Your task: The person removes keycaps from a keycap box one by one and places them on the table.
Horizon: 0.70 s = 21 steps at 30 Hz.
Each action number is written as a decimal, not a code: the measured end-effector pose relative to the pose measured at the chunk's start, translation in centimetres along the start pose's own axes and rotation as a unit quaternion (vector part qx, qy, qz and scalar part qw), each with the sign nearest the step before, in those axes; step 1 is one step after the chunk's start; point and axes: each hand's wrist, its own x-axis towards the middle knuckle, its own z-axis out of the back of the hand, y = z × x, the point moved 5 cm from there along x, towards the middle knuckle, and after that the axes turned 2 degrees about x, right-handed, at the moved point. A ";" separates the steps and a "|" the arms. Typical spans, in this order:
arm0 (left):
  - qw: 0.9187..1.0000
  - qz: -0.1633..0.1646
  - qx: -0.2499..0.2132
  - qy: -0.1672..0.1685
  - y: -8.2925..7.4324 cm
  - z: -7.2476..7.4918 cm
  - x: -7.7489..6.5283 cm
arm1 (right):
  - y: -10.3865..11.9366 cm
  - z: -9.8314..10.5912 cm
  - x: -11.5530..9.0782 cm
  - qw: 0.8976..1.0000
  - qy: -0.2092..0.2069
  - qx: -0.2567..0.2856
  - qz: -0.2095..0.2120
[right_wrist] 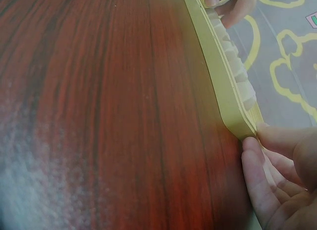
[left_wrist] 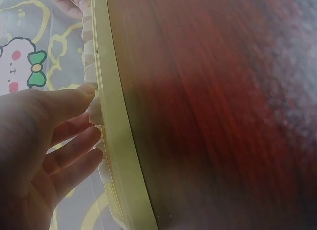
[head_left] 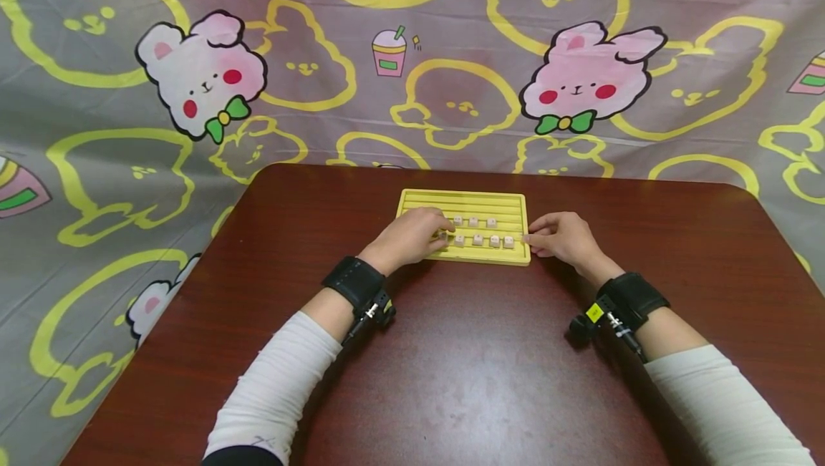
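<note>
A yellow ridged tray lies on the table, with small white blocks set along its grooves in two rows; their top marks are too small to read. My left hand is over the tray's left part and hides some of the blocks there. In the left wrist view, its thumb and fingers pinch a white block in the front row. My right hand grips the tray's right end. The right wrist view has the thumb and fingertips on either side of the tray's front corner.
The dark red-brown table extends all round the tray. Behind it hangs a patterned cloth with rabbit drawings, close to the table's far edge. Each wrist wears a black strap with a small camera.
</note>
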 end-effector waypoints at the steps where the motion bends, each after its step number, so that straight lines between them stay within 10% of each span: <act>1: 1.000 0.000 0.000 0.000 0.0 -0.1 0.0 | 0.0 0.0 0.0 1.000 0.000 0.001 0.000; 21: 1.000 -0.008 -0.002 -0.009 0.0 -0.4 0.3 | -0.1 -0.2 -0.1 1.000 -0.006 0.005 -0.006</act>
